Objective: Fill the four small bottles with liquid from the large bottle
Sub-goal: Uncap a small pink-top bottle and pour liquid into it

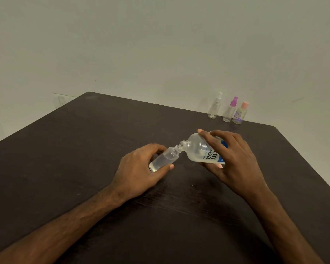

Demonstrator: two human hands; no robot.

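In the head view, a small open bottle (166,158) is held tilted over the middle of the dark table (84,149). It is wrapped by the left hand (139,170), with the fingers curled round its far side and the thumb pressed along its near side. Some clear liquid can be seen at its low end.

The large bottle (202,149) is held just to the right, tipped on its side with its cap off. Its mouth is set right at the small bottle's mouth. It is gripped by the right hand (234,161), with the fingers laid over the top and the thumb tucked under the label.

Both bottles look to be made of smooth, clear plastic, so they are likely light and a bit slippery. The large one can probably be squashed if it is squeezed hard, so it is best held round its wide middle. The small mouth is narrow, so liquid could easily be spilled.

Three more small bottles are stood near the far edge: one with a white top (214,107), one with a purple top (230,110) and one with a pink cap (240,114). They are touched by nothing.
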